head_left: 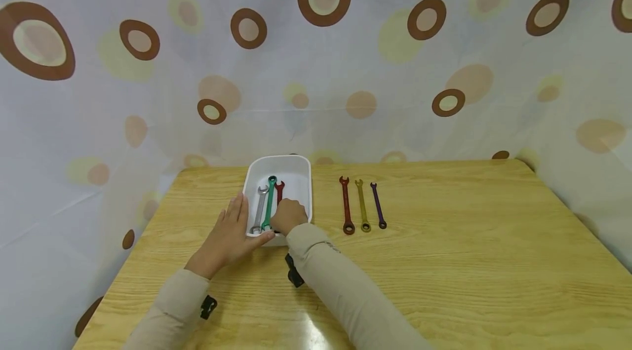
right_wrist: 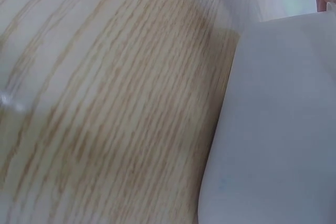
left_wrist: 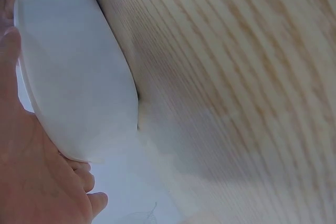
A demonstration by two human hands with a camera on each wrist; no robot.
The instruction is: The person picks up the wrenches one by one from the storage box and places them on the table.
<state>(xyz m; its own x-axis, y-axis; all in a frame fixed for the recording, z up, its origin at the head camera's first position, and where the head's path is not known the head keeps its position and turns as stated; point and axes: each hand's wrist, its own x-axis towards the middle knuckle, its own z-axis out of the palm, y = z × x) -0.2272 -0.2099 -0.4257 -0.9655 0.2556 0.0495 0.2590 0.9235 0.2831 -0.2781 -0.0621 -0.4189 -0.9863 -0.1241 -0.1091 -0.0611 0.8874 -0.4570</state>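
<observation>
A white tray (head_left: 277, 161) holds a silver wrench (head_left: 259, 210), a green wrench (head_left: 269, 202) and a small red wrench (head_left: 280, 192), lying side by side lengthwise. My right hand (head_left: 290, 215) is inside the tray with its fingers curled down around the lower part of the small red wrench, hiding that end. My left hand (head_left: 228, 236) rests against the tray's near left corner, fingers straight along the left side and thumb along the front rim. In the left wrist view the left hand (left_wrist: 39, 171) touches the tray's outer wall (left_wrist: 79, 72).
Right of the tray a larger red wrench (head_left: 346, 204), a yellow wrench (head_left: 362, 205) and a purple wrench (head_left: 378, 205) lie in a row on the wooden table (head_left: 469, 240). A patterned curtain (head_left: 355, 65) hangs behind the table's far edge.
</observation>
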